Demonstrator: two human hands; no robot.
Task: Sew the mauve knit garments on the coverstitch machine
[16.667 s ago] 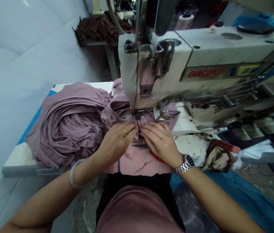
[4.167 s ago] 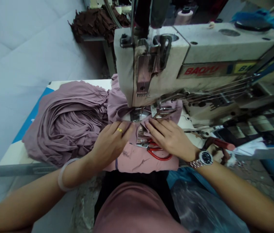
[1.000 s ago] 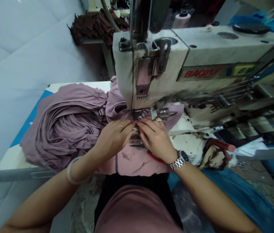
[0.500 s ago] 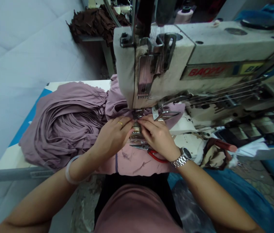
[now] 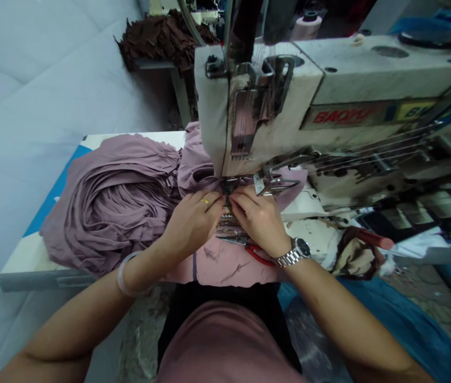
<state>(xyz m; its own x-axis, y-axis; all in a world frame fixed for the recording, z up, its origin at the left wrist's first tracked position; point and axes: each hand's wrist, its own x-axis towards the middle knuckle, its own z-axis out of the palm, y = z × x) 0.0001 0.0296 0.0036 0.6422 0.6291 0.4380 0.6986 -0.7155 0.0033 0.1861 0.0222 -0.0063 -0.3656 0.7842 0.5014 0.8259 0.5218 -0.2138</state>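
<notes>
My left hand (image 5: 195,215), with a gold ring, is closed at the fingertips on the edge of a mauve fabric piece (image 5: 197,169) just in front of the sewing machine's presser foot (image 5: 229,185). Opposite it, my right hand (image 5: 260,218) pinches the same fabric, thumb and fingers together. The fingertips of both hands nearly meet, and the pinched edge is mostly hidden by them. Behind the hands, the fabric spreads to both sides under the machine head (image 5: 213,117). Red-handled scissors (image 5: 255,254) lie below my right hand, on pink cloth (image 5: 225,263).
A large heap of mauve fabric (image 5: 101,207) sits on the table (image 5: 22,260) to the left. Brown fabric pieces (image 5: 161,40) are stacked behind. Threads run down the machine. At the right lie cloth scraps (image 5: 355,255), with blue sheeting (image 5: 385,314) below.
The scene has shifted slightly to the right in view. Both hands stay by the presser foot, their fingers still together on the fabric, with only slight finger movement.
</notes>
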